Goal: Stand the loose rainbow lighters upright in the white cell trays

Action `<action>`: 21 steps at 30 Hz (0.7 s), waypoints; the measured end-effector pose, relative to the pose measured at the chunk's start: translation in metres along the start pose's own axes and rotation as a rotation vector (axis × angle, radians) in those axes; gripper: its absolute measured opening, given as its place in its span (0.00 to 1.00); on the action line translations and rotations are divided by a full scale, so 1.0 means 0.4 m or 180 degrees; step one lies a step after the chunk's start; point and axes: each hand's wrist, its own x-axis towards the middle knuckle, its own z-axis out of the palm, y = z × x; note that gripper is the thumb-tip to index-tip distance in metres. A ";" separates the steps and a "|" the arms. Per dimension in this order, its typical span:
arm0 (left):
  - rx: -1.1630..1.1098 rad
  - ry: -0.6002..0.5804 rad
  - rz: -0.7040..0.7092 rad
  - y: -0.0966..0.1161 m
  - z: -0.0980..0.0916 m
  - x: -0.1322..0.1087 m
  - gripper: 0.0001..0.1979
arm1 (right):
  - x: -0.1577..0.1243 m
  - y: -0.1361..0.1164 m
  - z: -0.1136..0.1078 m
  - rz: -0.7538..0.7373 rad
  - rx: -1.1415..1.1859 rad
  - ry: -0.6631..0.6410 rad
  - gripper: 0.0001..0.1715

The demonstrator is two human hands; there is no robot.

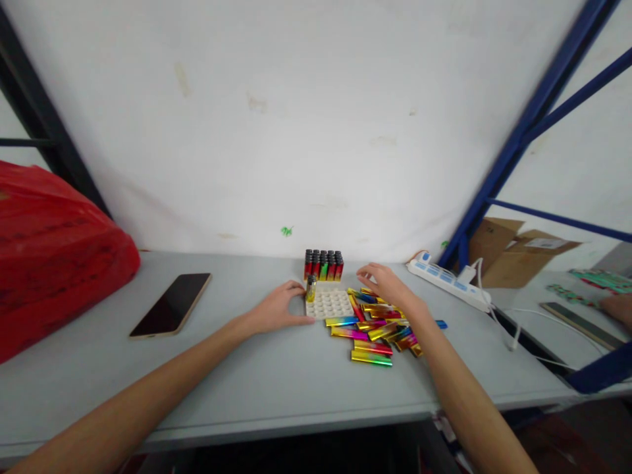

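A pale tray [330, 305] with rows of round hollows lies on the table. One yellow lighter [311, 289] with a dark top stands upright at its left back corner. My left hand [280, 306] rests at the tray's left edge, fingers and thumb spread, fingertips close to that lighter; whether they touch it I cannot tell. Many shiny, multicoloured lighter-like sticks [372, 357] lie loose to the right of and in front of the tray. Over the back of this pile hovers my right hand [388, 284], fingers apart and nothing visible in them.
Behind the tray stands a block of upright black-topped lighters [323, 265]. A phone [171, 306] and a red plastic bag [59, 257] are at left. At right lie a white power strip [447, 283] with cables, a cardboard box [518, 253] and blue rack posts [523, 131]. Another person's hand [618, 308] shows far right.
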 end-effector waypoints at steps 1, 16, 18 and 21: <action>0.0006 0.0004 0.0001 0.000 0.000 0.000 0.34 | -0.012 0.029 -0.015 0.0147 0.0025 -0.0073 0.09; 0.0026 0.0023 0.0032 -0.004 -0.002 -0.004 0.34 | -0.007 0.010 -0.012 0.0460 0.1134 0.0225 0.24; 0.0035 0.0000 0.0027 -0.002 -0.003 -0.003 0.34 | 0.004 -0.009 0.006 0.0545 0.1195 0.0357 0.26; 0.0049 -0.0011 -0.0009 0.000 -0.003 -0.003 0.34 | 0.020 -0.036 0.042 0.0787 0.1625 0.0552 0.28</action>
